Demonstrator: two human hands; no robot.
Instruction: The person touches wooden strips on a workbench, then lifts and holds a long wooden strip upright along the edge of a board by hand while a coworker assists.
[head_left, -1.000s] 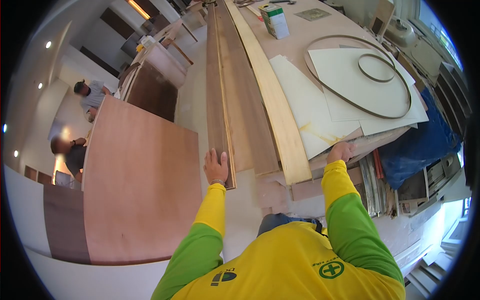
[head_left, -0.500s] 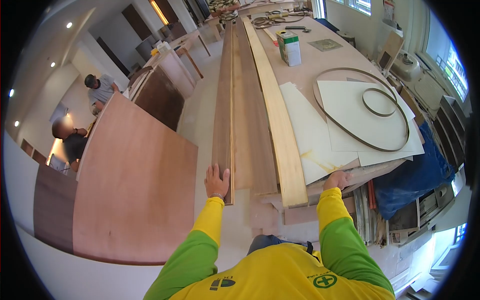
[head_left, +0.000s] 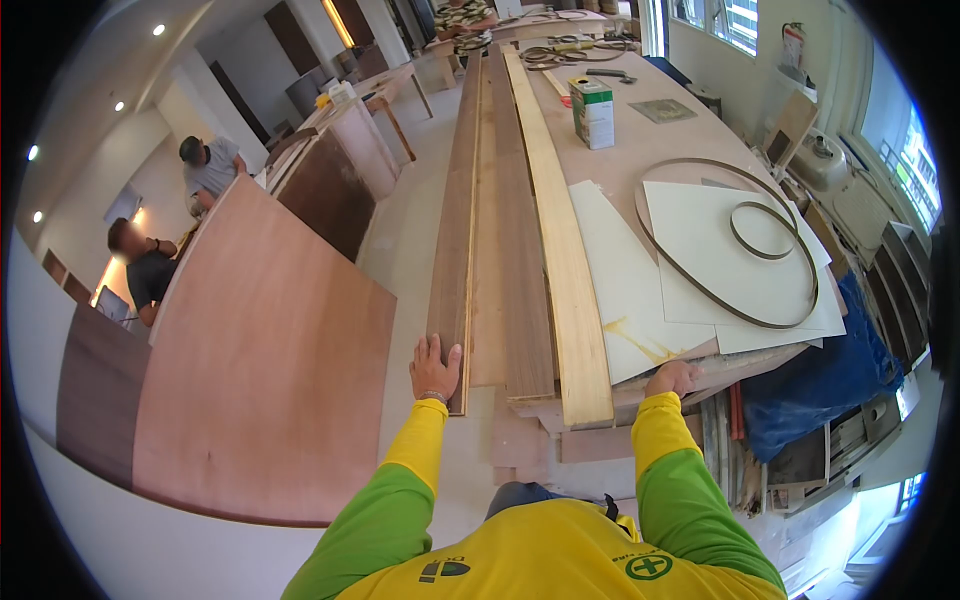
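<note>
My left hand (head_left: 435,368) lies flat on the near end of a long dark-brown wood plank (head_left: 455,250), its fingers a little apart. That plank runs along the left side of the workbench (head_left: 640,110), away from me. My right hand (head_left: 672,378) is closed on the bench's near edge, by the right corner; its fingertips are hidden. Between my hands, a second dark plank (head_left: 520,220) and a pale wood strip (head_left: 575,290) lie lengthwise, their near ends at the bench's front edge.
White sheets (head_left: 735,260) lie on the bench under a coiled edging strip (head_left: 640,215). Farther back are a green-and-white can (head_left: 593,113) and a hammer (head_left: 610,74). A large reddish panel (head_left: 265,370) stands at left, with two people (head_left: 210,170) behind it. Another person (head_left: 466,20) stands at the far end.
The view has tilted up slightly, so the bench and far person sit lower in it. Both hands keep their places on the plank and the bench edge.
</note>
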